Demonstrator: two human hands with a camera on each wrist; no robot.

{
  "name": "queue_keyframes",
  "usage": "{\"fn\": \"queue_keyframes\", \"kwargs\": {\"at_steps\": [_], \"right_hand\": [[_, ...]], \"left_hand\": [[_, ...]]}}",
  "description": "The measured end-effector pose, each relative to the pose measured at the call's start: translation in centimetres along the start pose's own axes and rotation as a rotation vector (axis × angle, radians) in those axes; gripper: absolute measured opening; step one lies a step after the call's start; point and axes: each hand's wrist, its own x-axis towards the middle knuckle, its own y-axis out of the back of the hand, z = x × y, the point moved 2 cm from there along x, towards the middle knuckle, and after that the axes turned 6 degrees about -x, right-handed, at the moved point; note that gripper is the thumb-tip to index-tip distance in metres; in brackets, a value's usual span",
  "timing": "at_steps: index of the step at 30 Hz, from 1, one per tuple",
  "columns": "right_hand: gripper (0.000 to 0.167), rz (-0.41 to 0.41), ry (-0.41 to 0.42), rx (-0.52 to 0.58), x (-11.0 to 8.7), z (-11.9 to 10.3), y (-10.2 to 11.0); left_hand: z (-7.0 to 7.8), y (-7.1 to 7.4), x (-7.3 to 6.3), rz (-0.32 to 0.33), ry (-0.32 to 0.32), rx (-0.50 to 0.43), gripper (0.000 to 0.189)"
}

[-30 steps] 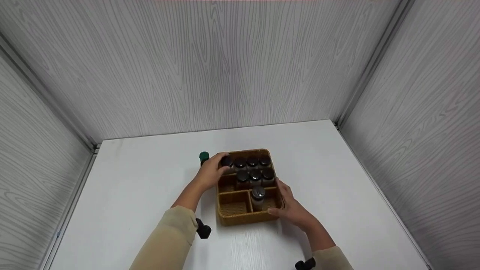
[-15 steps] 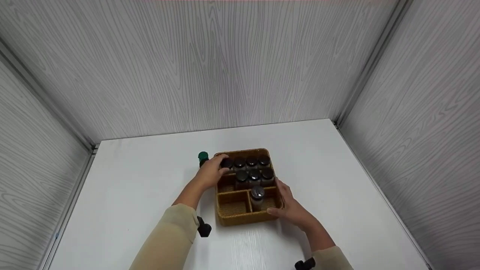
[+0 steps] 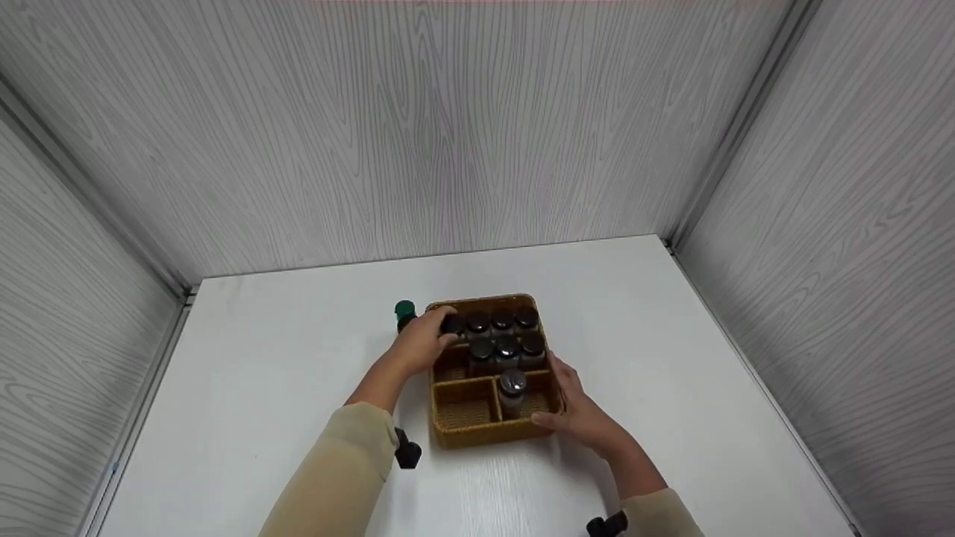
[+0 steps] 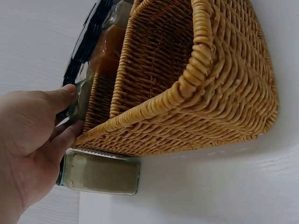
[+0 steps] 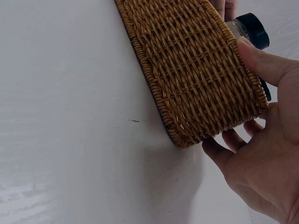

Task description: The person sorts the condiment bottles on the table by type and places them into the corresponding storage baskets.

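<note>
A brown woven basket [image 3: 489, 436] with compartments stands on the white table. My left hand [image 3: 419, 343] reaches over its left rim, thumb and fingers around a black-lidded spice jar [image 3: 452, 325] at the left end of the back row. In the left wrist view, that jar [image 4: 82, 99] is partly hidden by the fingers. My right hand [image 3: 586, 419] grips the basket's near right corner, thumb over the front rim and fingers along the side; the right wrist view shows this hand [image 5: 268, 158] on the wicker wall [image 5: 191, 70].
Outside the basket, left of it, a green-capped jar [image 3: 405, 309] stands behind my left hand. Three black-lidded jars [image 3: 506, 349] fill part of the middle row. One shaker-topped jar [image 3: 512, 384] is in the front right compartment. Grey wood-grain panels [image 3: 448, 134] surround the table.
The basket has shifted very slightly to the left in view. My left fingers have drawn back a touch at the jar. My right hand keeps its grip on the corner.
</note>
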Motion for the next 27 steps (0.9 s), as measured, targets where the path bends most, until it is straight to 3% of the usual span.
{"fn": "queue_keyframes", "kwargs": {"at_steps": [12,21,27], "right_hand": [[0.116,0.004,-0.031,-0.036,0.0,0.0,-0.2],[0.116,0.013,-0.012,-0.014,0.0,0.0,-0.2],[0.116,0.016,0.001,-0.008,0.0,0.0,-0.1]], "left_hand": [[0.1,-0.6,-0.2,0.057,0.003,-0.017,0.060],[0.2,-0.5,-0.5,0.116,-0.023,-0.015,0.061],[0.3,0.1,-1.0,0.178,-0.074,-0.070,0.060]]}}
